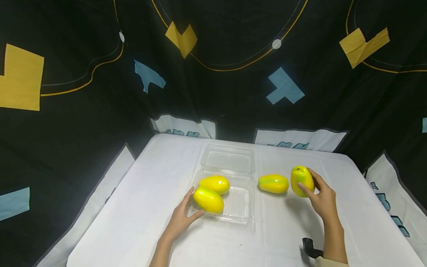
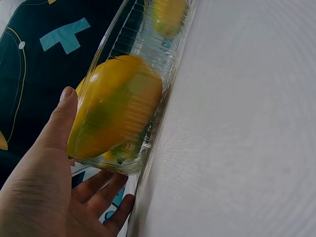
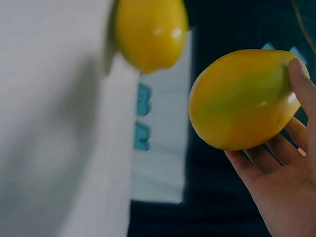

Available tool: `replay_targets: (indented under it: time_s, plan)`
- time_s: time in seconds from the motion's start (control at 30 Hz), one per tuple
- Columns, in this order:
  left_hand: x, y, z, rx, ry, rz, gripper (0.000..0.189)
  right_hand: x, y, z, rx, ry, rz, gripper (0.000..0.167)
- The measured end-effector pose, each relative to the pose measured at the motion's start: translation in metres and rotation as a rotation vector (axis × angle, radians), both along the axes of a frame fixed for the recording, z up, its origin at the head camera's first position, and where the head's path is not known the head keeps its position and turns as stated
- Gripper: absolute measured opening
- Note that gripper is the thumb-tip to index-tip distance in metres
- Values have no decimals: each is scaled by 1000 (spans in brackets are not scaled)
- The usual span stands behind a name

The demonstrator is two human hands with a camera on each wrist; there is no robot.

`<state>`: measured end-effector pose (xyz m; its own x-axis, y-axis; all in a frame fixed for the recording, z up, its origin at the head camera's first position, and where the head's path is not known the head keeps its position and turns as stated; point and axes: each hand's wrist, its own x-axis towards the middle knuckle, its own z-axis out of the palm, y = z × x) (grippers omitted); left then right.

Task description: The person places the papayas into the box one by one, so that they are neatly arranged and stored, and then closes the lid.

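My right hand [image 1: 324, 198] holds a yellow mango [image 1: 301, 181] with a green patch above the white table, thumb on one side and fingers on the other. In the right wrist view this mango [image 3: 242, 101] is seen side-on. Another mango [image 1: 273, 184] lies on the table just left of it. Two more, a rear mango [image 1: 215, 184] and a front mango [image 1: 208, 200], lie side by side in the left part of a clear plastic clamshell box [image 1: 238, 213]. My left hand [image 1: 181, 219] spans the box's near left corner, fingers extended; in its wrist view the thumb [image 2: 61, 116] is straight.
The box's lid [image 1: 228, 160] lies folded back on the far side. A black curved object [image 1: 311, 249] shows by my right forearm. Beyond the white-covered table [image 1: 133, 222] hangs a dark patterned cloth [image 1: 220, 96].
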<state>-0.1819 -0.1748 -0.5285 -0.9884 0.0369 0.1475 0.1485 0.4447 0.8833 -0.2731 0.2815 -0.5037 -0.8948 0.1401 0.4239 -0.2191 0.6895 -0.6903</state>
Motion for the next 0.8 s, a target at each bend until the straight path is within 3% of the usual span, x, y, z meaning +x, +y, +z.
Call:
replay_targets:
  time_s: [0.1, 0.2, 0.3, 0.5, 0.8]
  plan:
    - [0, 0, 0, 0, 0, -2, 89, 17, -35, 45, -85, 28, 74, 64]
    - [0, 0, 0, -5, 2, -2, 89, 27, -67, 80, -49, 93, 133, 63]
    - [0, 0, 0, -10, 1, 2, 89, 26, -92, 92, -9, 152, 200, 63]
    - [1, -1, 0, -6, -2, 3, 89, 18, -136, 93, 23, 157, 343, 63]
    - [1, -2, 0, 2, -14, -5, 89, 10, -177, 66, 78, 48, 433, 64]
